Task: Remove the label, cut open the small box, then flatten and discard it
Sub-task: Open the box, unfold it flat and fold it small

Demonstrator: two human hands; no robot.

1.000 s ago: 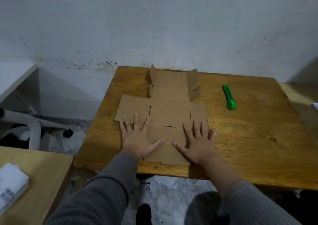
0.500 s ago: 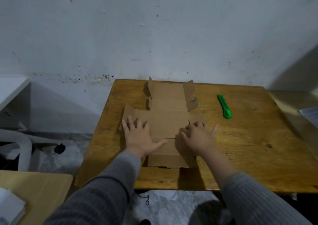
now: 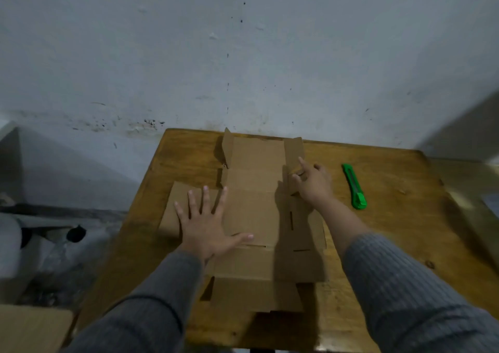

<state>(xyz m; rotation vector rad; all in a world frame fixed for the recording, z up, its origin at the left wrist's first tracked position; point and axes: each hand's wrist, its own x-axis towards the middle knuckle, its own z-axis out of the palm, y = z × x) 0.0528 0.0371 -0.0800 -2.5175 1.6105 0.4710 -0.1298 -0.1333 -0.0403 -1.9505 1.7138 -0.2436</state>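
The box [image 3: 256, 217] is laid unfolded on the table [image 3: 391, 244]; it is pinned by the spread left hand [image 3: 209, 227], so a raised far flap [image 3: 294, 152] can be pushed by the right hand [image 3: 313, 184], fingers half curled; the cutter [image 3: 354, 186] is set aside.

Left hand [image 3: 209, 227]: palm down, flat, fingers spread wide, thumb out to the right, forearm in grey sleeve coming up from bottom left. Right hand [image 3: 313, 182]: reaching further forward, arm extended, index finger pointing ahead, other fingers loosely curled, no closed grip. Grey sleeve pushed back to mid-forearm.
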